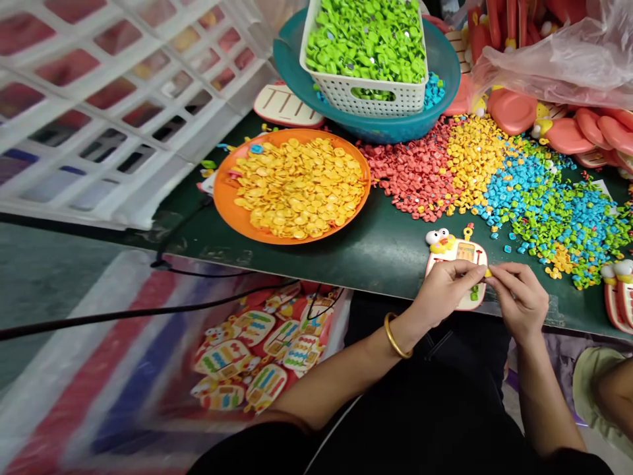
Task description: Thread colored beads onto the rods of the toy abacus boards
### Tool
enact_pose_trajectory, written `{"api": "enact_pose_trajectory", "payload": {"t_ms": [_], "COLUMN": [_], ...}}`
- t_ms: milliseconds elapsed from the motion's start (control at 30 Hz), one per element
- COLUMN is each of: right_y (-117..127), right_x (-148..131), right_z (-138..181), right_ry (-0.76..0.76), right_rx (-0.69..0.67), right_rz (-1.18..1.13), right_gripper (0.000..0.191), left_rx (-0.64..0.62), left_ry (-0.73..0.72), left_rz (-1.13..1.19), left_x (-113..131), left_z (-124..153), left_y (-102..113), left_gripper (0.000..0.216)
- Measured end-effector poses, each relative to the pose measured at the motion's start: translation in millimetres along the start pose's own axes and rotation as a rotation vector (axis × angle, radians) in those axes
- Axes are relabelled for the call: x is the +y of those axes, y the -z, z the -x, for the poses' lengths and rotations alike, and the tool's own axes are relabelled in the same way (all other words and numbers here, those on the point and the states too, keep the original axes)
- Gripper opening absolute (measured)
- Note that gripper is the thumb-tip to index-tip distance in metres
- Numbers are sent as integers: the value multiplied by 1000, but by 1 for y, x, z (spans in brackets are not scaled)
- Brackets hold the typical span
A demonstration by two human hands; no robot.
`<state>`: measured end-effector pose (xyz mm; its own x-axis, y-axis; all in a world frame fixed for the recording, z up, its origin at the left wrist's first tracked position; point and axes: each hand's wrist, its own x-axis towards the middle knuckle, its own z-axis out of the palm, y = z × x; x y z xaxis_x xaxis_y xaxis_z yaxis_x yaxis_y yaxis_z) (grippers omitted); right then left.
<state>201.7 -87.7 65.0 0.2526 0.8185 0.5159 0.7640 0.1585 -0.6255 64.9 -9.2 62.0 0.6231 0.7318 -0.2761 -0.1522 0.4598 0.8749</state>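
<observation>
My left hand (446, 290), with a gold bangle (393, 336) on its wrist, and my right hand (521, 298) meet fingertip to fingertip. A small yellow plastic piece (488, 272) is pinched between them; its exact shape is mostly hidden. Beneath the hands, at the table's front edge, lies a cream toy board (479, 256) with bulging white eyes and an orange-yellow beak (440, 245). Green pieces (474, 293) sit in its lower part. My left hand covers much of its middle.
Loose red (415, 175), yellow, blue and green pieces spread behind the hands. An orange plate (222, 204) holds yellow pieces; a white basket (336, 89) of green ones stands in a teal basin (291, 66). Below left, finished-looking toys (225, 359) fill a bag. Another person's arm (610, 386) is at right.
</observation>
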Motion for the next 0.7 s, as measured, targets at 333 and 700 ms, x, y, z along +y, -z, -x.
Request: {"api": "enact_pose_trajectory", "payload": {"t_ms": [333,700], "right_y": [-14,-19], "right_x": [54,52], "right_z": [-21,-26], "right_ry": [-4,-132], "right_rx": [-226,-219], "right_rz": [61,57], "right_gripper": [21,22], "left_rx": [430,504], "left_ry": [-443,-439], "left_rz": [-974,-1158], "left_x": [-9,-29], "left_z": [-19,-25], "left_y": [43,59], "left_gripper": [41,45]}}
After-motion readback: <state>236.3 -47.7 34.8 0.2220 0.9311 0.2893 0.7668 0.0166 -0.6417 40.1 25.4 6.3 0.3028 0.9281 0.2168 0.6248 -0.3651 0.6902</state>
